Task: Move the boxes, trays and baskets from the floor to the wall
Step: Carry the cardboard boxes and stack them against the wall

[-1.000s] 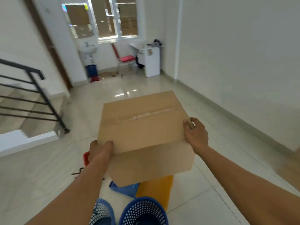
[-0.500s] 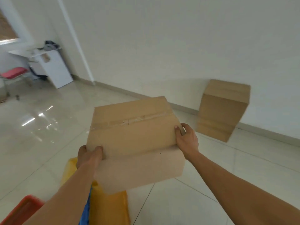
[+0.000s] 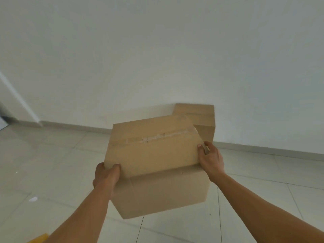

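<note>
Holding taped cardboard box [image 3: 154, 155], frame centre; left hand [image 3: 107, 174] and right hand [image 3: 211, 158] grip opposite edges. Second box [image 3: 203, 118] already at wall [image 3: 157, 50]; carried one undelivered.

We are carrying a taped brown cardboard box [image 3: 157, 151], tilted, in midair; a second box [image 3: 201, 118] is standing against the far wall [image 3: 157, 50].
</note>
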